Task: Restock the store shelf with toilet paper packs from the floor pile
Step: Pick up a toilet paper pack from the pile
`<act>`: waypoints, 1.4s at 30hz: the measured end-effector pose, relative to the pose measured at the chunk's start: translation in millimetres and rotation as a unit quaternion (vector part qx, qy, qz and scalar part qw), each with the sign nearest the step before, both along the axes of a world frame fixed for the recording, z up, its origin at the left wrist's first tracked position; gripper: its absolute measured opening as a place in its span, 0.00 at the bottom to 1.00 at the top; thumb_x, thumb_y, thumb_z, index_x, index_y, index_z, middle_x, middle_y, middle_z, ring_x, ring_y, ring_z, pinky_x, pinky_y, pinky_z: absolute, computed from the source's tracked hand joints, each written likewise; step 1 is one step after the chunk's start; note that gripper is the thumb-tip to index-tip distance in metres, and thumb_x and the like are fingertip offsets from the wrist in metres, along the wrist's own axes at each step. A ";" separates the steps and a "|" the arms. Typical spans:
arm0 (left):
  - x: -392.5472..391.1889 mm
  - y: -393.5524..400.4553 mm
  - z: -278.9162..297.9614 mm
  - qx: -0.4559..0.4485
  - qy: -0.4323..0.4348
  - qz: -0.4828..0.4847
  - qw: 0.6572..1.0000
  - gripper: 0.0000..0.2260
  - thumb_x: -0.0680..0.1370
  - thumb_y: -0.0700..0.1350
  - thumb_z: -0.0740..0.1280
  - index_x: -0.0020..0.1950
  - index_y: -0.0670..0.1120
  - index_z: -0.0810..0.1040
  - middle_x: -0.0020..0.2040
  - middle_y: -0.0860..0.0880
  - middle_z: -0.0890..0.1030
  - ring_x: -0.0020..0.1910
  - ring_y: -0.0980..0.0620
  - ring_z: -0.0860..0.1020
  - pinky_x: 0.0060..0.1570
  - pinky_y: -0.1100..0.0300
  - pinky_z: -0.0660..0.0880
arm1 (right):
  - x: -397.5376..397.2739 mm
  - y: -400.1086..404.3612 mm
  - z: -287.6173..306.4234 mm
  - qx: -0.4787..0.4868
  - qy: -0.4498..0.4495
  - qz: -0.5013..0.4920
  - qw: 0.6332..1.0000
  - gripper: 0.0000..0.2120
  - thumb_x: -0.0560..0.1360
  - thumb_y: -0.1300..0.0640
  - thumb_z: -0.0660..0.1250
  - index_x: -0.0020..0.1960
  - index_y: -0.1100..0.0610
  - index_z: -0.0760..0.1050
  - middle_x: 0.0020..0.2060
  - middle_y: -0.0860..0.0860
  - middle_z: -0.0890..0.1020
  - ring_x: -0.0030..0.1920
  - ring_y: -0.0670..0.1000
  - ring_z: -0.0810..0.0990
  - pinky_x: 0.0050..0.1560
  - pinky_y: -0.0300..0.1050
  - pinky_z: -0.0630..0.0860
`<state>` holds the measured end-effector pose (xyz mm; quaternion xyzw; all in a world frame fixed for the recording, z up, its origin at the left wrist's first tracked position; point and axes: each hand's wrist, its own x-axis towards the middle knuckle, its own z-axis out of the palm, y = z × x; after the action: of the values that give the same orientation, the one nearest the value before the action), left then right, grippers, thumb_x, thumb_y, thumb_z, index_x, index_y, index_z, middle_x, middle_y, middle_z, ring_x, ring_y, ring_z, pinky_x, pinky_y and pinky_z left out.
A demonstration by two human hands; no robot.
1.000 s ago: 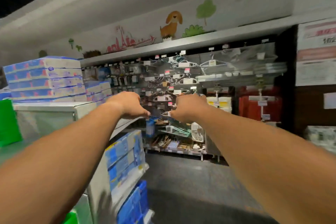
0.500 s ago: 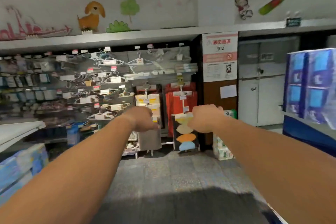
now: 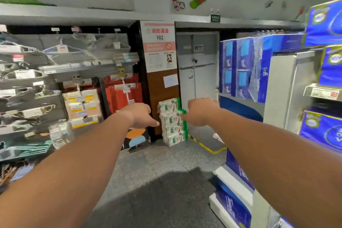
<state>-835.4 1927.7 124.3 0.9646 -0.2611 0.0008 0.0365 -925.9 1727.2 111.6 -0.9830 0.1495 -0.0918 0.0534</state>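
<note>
A stack of white-and-green tissue packs point(image 3: 173, 122) stands on the floor against a brown pillar, far down the aisle. Both my arms stretch forward at chest height. My left hand point(image 3: 139, 115) hangs with loosely curled fingers and holds nothing. My right hand point(image 3: 200, 112) is also empty, fingers loosely curled, knuckles up. Both hands appear on either side of the stack but are well short of it. Blue toilet paper packs point(image 3: 242, 66) fill the shelf unit point(image 3: 277, 87) at my right.
On the left is a wall display of hangers point(image 3: 61, 50) and small goods. A grey door point(image 3: 197, 65) lies beyond the pillar, with yellow floor tape point(image 3: 207, 147) before it. More blue packs point(image 3: 235, 207) sit low at my right. Grey floor stretches ahead.
My view has swung to the right, from the left shelf to the pillar, door and right-hand shelf. The floor stack has come between my hands. Both hands stay empty and outstretched.
</note>
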 end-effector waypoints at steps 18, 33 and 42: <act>205.2 -47.8 -52.2 0.043 0.018 -0.005 0.999 0.29 0.78 0.65 0.66 0.71 0.46 0.74 0.67 0.46 0.77 0.64 0.45 0.75 0.63 0.48 0.74 | 190.7 -56.9 -74.5 0.028 0.040 -0.025 0.998 0.19 0.79 0.41 0.61 0.62 0.52 0.74 0.59 0.54 0.79 0.61 0.58 0.75 0.64 0.58 0.67; 458.8 -164.2 -47.4 0.017 0.031 0.030 0.999 0.29 0.78 0.64 0.67 0.72 0.47 0.73 0.69 0.46 0.77 0.65 0.45 0.75 0.61 0.52 0.73 | 467.7 -179.8 -77.6 0.025 0.057 0.020 0.998 0.19 0.78 0.38 0.62 0.60 0.50 0.71 0.57 0.52 0.79 0.60 0.56 0.75 0.60 0.56 0.67; 674.7 -239.6 -67.9 -0.017 0.047 0.010 0.999 0.30 0.77 0.63 0.68 0.73 0.46 0.72 0.69 0.47 0.76 0.65 0.46 0.75 0.63 0.49 0.75 | 665.6 -253.0 -94.4 0.039 0.050 -0.021 0.998 0.20 0.77 0.38 0.62 0.62 0.48 0.74 0.56 0.50 0.80 0.61 0.56 0.76 0.62 0.57 0.68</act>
<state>-160.6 1688.0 56.4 0.9655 -0.2490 -0.0399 0.0656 -260.4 1474.2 17.2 -0.9803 0.1757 -0.0381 0.0818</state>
